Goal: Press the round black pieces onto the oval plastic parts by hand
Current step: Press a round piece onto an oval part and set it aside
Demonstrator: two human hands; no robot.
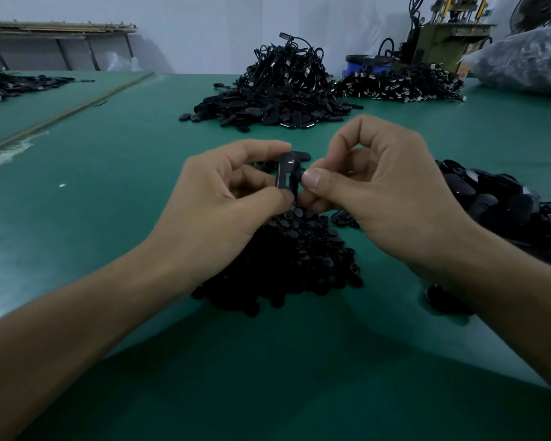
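Note:
My left hand (pixel 217 198) pinches a glossy black oval plastic part (pixel 283 168) between thumb and fingers, held on edge above the table. My right hand (pixel 372 186) pinches a small round black piece (pixel 299 176) with thumb and forefinger and holds it against the side of the oval part. Below both hands lies a heap of round black pieces (pixel 293 259). Its left part is hidden by my left hand and wrist.
The green table (pixel 109 192) carries a pile of black oval parts (pixel 503 205) at the right, a larger heap of ovals and cables (pixel 277 90) farther back, more cables (pixel 401 84) at the back right and a plastic bag (pixel 528 62).

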